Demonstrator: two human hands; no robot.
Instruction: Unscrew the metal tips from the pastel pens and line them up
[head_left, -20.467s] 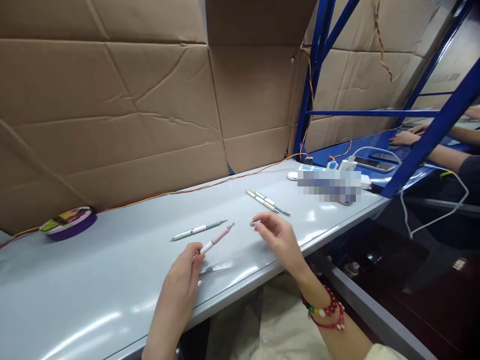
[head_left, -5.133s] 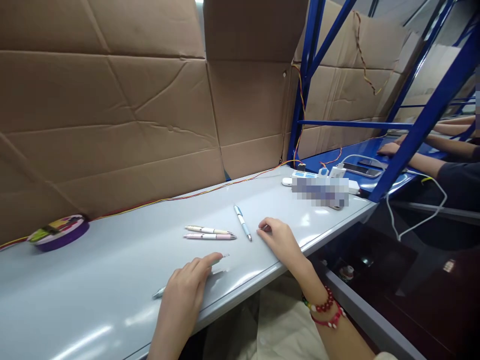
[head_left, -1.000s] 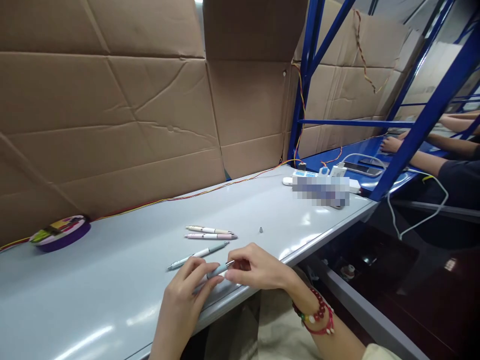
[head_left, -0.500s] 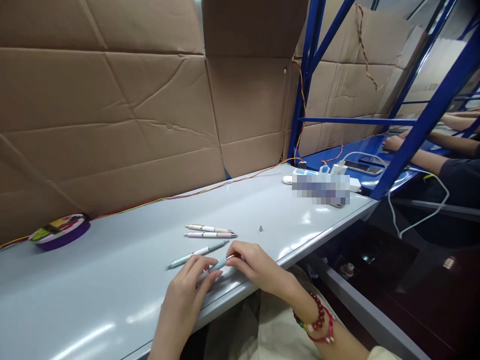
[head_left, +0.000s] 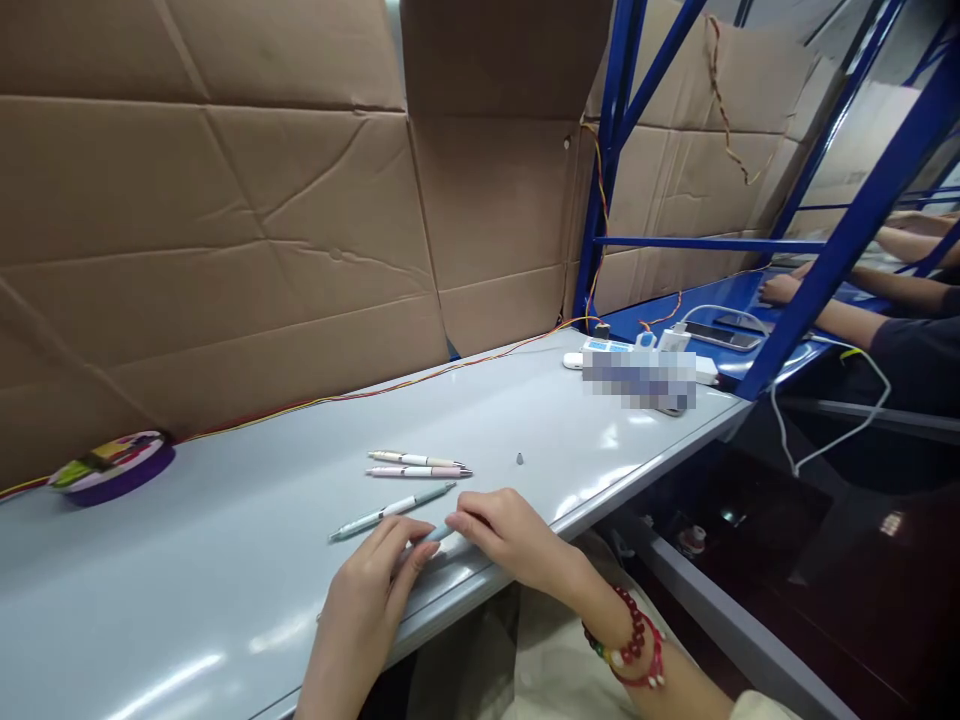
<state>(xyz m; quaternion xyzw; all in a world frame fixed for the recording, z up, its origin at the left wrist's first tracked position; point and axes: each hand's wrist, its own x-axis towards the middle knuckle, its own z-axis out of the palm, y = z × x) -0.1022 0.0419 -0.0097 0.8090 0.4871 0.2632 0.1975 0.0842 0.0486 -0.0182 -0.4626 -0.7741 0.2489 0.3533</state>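
Here both hands, left hand [head_left: 375,585] and right hand [head_left: 504,530], pinch a light-blue plastic pen [head_left: 437,533] just beside the grey-green pen [head_left: 391,511] on the grey table [head_left: 187,600]

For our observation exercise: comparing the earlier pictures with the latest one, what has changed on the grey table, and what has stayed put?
The blue pen, which lay alone five seconds ago, is now held between the left hand and right hand at the table's near edge. A small grey tip now lies where that pen was. The green pen has moved clear of the left hand. The cream pen, pink pen and tape roll stayed.
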